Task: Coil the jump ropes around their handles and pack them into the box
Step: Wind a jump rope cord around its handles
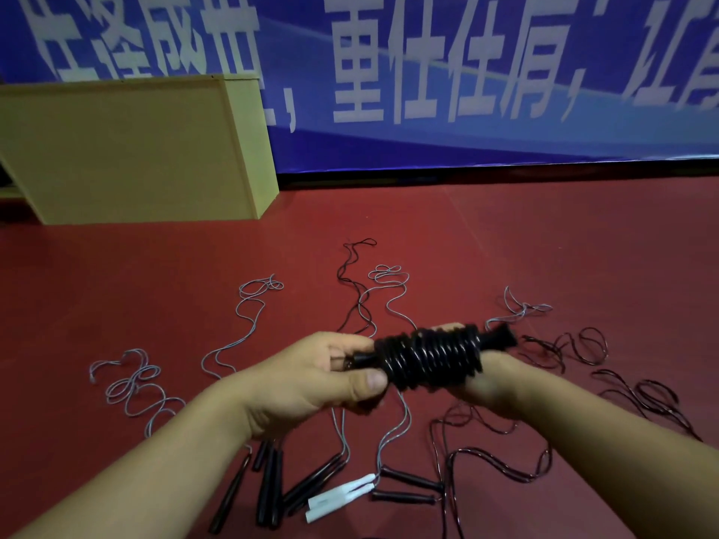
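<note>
A black jump rope point(432, 357) is wound in tight coils round its pair of black handles, held level above the red floor. My left hand point(311, 383) grips the left end of the handles, thumb on top beside the coils. My right hand point(486, 383) holds the bundle from beneath, fingers curled up behind the coils. Several uncoiled ropes lie on the floor below: grey cords point(249, 305) with black handles point(268, 484), one with white handles point(342, 496), and a loose black rope point(505, 457). A tan box point(128, 149) stands at the back left.
A blue banner with white characters point(467, 72) hangs on the wall behind. More loose black rope point(642, 394) sprawls on the floor to the right. The red floor point(583, 247) stretches between the ropes and the wall.
</note>
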### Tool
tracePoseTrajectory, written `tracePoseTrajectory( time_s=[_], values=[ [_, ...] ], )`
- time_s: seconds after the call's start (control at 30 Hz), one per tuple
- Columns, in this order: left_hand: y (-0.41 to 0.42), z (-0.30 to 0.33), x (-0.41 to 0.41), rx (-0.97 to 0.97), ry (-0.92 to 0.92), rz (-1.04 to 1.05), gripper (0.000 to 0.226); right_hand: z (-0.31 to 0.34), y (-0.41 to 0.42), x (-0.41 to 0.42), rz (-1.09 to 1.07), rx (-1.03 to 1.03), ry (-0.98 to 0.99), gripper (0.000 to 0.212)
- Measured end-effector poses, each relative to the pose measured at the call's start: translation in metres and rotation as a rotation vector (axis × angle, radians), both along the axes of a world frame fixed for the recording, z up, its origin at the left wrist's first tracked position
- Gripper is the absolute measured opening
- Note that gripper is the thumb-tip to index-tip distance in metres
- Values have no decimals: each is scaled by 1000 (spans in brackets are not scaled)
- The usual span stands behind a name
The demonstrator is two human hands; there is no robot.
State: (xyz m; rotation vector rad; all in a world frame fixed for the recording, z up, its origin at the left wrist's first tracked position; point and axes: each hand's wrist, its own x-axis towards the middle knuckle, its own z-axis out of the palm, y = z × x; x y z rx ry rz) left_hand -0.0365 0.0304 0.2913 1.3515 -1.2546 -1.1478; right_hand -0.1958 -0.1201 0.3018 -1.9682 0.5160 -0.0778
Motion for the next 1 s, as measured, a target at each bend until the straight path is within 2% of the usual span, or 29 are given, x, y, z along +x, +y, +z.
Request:
tracePoseTrajectory(
  time_s=[0.1,0.2,0.3,0.37,0.43,0.5,0.6,0.7,0.87,1.0],
  values=[
    [-2,0,2,-10,104,178,44,-12,7,9,-28,-10,-86,18],
    [-5,-2,1,21,150,349,26,-23,8,14,2,-47,-11,28],
    [-9,-4,0,41,135,466,17,-26,12,18,17,-68,-1,18],
    [-11,-5,0,35,109,527,19,-27,16,22,-41,-38,-40,9],
    [-15,-7,0,8,108,575,18,-26,19,26,-132,78,-80,7],
    [-18,-7,-2,-26,151,600,15,-24,19,27,-184,190,-100,13],
    [-21,-10,-3,-50,276,579,34,-20,18,25,-198,355,-74,25],
    [-20,-9,-4,-64,332,531,40,-17,14,20,-214,464,-33,24],
    [-23,-8,-2,-140,374,593,35,-22,2,15,-263,485,-2,20],
    [-22,-10,-1,-123,294,649,34,-23,0,13,-257,516,-24,26]
  ],
)
